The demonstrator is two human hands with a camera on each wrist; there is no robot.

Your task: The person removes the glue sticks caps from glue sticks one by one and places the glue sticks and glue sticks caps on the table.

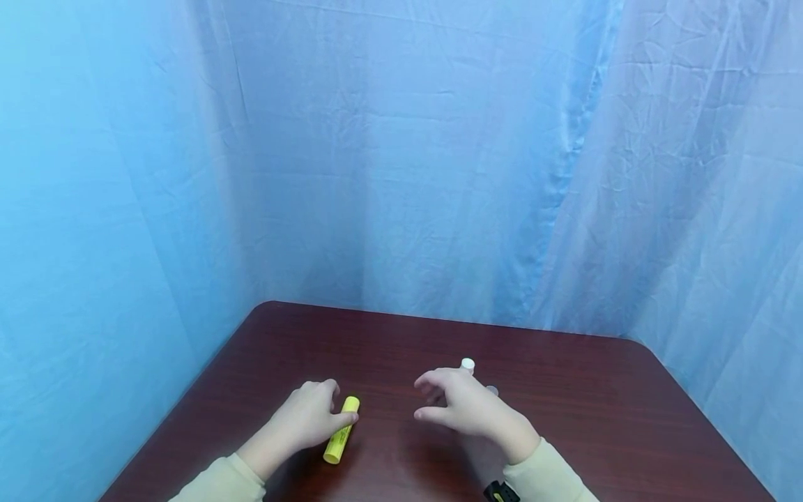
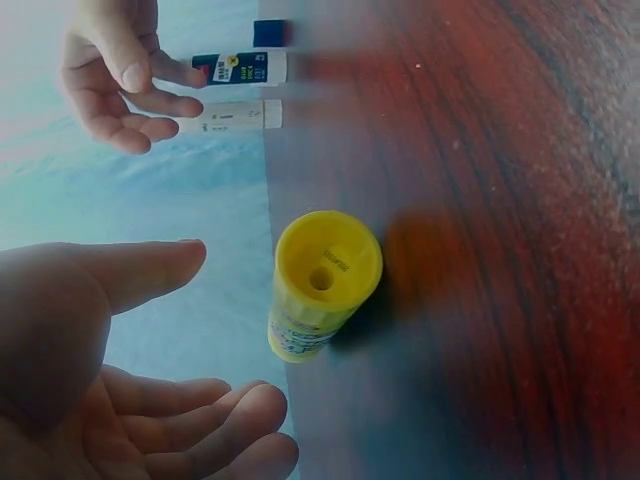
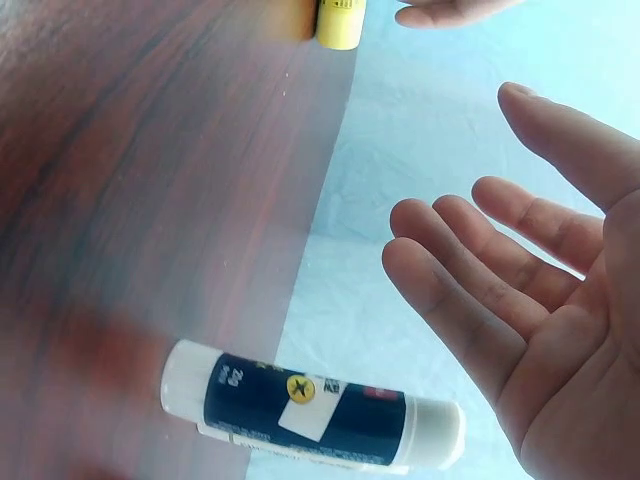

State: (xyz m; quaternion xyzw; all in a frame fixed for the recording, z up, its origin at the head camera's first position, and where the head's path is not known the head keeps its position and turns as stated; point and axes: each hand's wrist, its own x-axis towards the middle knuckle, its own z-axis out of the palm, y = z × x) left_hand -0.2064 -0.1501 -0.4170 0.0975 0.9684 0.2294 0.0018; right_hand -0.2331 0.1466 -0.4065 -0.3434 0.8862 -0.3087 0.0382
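Observation:
A yellow glue stick (image 1: 339,443) lies on the table, its hollow base facing the left wrist camera. Beside it is my left hand (image 1: 309,418); the thumb overlaps the tube in the head view, while the left wrist view shows thumb and fingers spread apart from it. My right hand (image 1: 472,406) hovers with loosely bent fingers and nothing between them. Near that hand, a dark blue glue stick (image 3: 300,410) with white ends stands upright. Next to it stands a white tube (image 2: 230,117), mostly covered by the dark one in the right wrist view.
All of this is on a dark red wooden table (image 1: 389,348) with rounded far corners. Light blue curtains (image 1: 401,174) hang behind it and at both sides. A small dark blue block (image 2: 270,33) is beside the upright tubes. A black strap (image 1: 500,491) shows by the right sleeve.

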